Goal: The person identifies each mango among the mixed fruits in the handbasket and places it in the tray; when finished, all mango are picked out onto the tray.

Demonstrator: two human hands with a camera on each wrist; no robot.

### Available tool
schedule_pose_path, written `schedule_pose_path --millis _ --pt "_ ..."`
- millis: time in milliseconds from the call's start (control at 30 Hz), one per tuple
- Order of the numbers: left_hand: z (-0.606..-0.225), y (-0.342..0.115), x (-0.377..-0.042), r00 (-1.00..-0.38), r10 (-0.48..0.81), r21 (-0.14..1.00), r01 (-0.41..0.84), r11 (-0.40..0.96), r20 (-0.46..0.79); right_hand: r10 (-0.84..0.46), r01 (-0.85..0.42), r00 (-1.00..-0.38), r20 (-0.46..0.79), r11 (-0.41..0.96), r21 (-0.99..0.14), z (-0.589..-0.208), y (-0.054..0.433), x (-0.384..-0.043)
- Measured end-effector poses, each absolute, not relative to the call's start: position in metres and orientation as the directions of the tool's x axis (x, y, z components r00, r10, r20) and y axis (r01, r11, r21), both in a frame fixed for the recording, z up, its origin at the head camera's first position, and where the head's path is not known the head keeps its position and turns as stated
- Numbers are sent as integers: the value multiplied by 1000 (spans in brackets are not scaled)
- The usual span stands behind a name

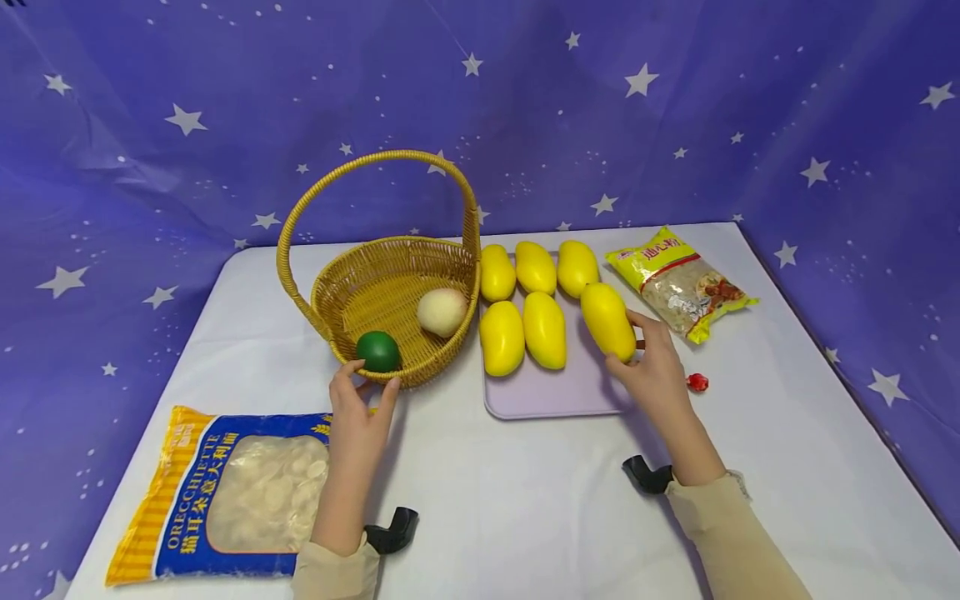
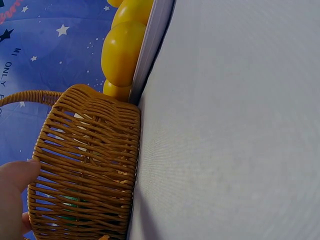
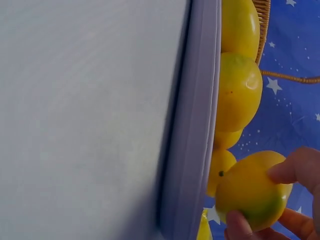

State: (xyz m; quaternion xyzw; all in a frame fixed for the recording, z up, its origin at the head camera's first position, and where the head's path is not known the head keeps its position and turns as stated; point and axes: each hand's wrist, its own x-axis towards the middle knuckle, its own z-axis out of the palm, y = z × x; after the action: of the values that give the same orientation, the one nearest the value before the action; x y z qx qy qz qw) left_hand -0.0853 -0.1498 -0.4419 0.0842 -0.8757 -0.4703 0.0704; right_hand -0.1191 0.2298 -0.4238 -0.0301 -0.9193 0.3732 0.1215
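Note:
In the head view my right hand (image 1: 654, 371) holds a yellow mango (image 1: 607, 321) between thumb and fingers, over the right side of a pale lilac tray (image 1: 555, 398). The right wrist view shows the same mango (image 3: 252, 187) with a greenish patch near the fingertips. Several other mangoes (image 1: 543, 329) lie in two rows on the tray. My left hand (image 1: 360, 421) grips the front rim of a wicker basket (image 1: 382, 304) with a tall handle. Inside the basket, a dark green rounded fruit (image 1: 378, 352) sits near those fingers, and a pale peach (image 1: 441, 312) lies to its right.
A blue and yellow bag of orecchiette (image 1: 262, 492) lies at the front left, partly behind the left forearm. A yellow pasta bag (image 1: 682, 283) is at the back right. One small red wrapped candy (image 1: 697, 382) lies right of the tray. A starry blue curtain surrounds the white-covered table (image 1: 517, 517).

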Motion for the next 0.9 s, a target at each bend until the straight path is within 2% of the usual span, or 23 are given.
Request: schedule_pose_path --millis 333,667,900 --pt "-445 -152 -84 -971 -224 836 -56 546 81 66 -38 -984 167 831 -556 -422 217 -129" --pt "-444 -150 -85 -973 -216 837 -56 545 75 59 -8 -992 114 858 -513 -422 210 -134" --pt "-444 -149 -86 -971 -221 833 -51 552 88 53 -17 -989 137 885 -465 -423 208 -133"
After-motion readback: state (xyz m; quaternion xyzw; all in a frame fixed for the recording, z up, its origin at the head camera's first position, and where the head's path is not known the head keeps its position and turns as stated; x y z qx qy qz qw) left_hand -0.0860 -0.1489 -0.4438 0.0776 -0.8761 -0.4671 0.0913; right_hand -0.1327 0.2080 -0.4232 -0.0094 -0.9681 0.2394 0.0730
